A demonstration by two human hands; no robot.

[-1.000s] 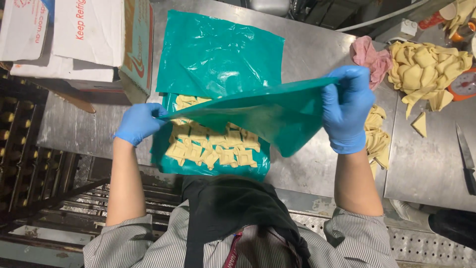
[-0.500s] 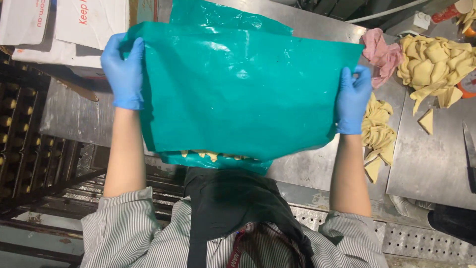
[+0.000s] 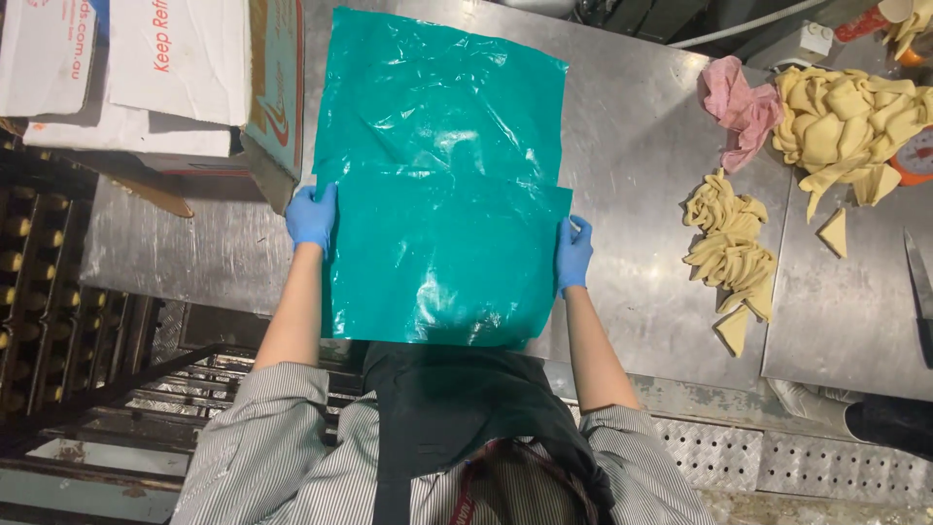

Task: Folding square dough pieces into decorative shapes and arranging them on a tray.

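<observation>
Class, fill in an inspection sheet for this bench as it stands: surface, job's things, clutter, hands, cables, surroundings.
Surface: steel bench, scuffed.
Job's things: near teal plastic sheet lying flat, overlapping a second teal sheet behind it.
Clutter: pale dough strips, larger dough heap, pink cloth, cardboard boxes.
Hands: left hand and right hand, both blue-gloved, at the near sheet's side edges.
Cables: grey hose or cable at the far edge.
Surroundings: dark rack at left.
</observation>
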